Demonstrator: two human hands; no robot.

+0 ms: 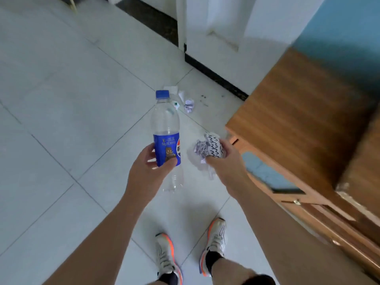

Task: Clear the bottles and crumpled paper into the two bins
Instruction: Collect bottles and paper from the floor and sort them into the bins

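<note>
My left hand (pixel 151 168) grips a clear plastic bottle (pixel 165 124) with a blue cap and blue label, held upright above the tiled floor. My right hand (pixel 221 161) is closed on a ball of crumpled paper (pixel 207 150) with dark squiggly print. More crumpled paper (pixel 189 104) lies on the floor further ahead, near the wall, beside a flat white scrap (pixel 171 89). What looks like another clear bottle (pixel 174 99) lies partly hidden behind the held one. No bin is in view.
A wooden cabinet (pixel 304 112) with drawers stands close on the right. A white door frame (pixel 182 23) and dark skirting run along the wall ahead. My two feet in white-and-orange shoes (pixel 167 258) stand on pale floor tiles (pixel 61 99).
</note>
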